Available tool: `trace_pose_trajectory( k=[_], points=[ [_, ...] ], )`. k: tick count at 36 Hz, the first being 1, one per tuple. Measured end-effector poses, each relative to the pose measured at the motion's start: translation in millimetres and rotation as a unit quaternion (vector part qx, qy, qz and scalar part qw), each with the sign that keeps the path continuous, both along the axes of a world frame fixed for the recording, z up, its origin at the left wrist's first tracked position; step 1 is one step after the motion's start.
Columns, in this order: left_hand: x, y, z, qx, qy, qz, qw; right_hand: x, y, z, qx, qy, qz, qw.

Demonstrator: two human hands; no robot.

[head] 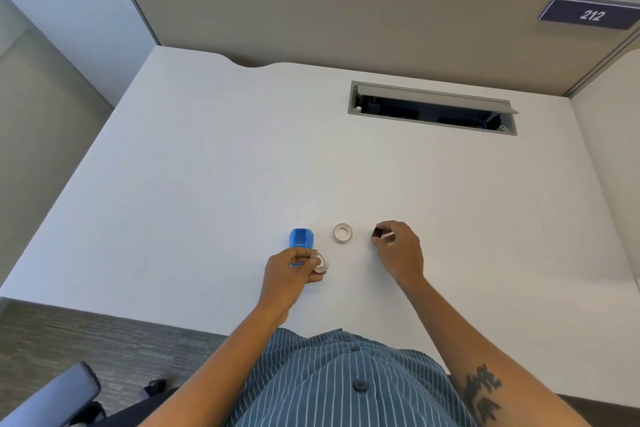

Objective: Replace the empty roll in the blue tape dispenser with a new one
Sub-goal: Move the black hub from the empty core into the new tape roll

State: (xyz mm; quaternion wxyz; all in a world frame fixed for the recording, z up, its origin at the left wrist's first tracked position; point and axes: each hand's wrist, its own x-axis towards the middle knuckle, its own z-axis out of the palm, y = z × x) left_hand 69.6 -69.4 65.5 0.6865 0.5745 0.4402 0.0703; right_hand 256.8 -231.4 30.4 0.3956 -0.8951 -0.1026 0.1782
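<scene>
Left grip pinches roll beside dispenser.

Bright, even light; wide-angle edge distortion.

The blue tape dispenser is seen on the white surface, its near end covered by the left hand. A clear ring-shaped roll is pinched in that hand, just beside the dispenser. A second roll, pale with an open core, lies flat to the right. A small dark piece is held in the right hand.
</scene>
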Motion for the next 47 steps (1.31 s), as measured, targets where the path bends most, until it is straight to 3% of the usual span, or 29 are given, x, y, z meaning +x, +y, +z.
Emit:
trace_pose_trajectory(
  k=[10,40,47],
  points=[
    [10,8,3,0.020,0.000,-0.035,0.999,17,1,-1,-0.065,-0.005,0.036,0.997],
    [22,10,3,0.052,0.019,-0.086,0.995,7,-8,-1,-0.043,-0.010,0.056,0.997],
    [22,6,3,0.056,0.019,-0.095,0.994,9,-3,4,-0.064,-0.022,0.103,0.992]
  ],
)
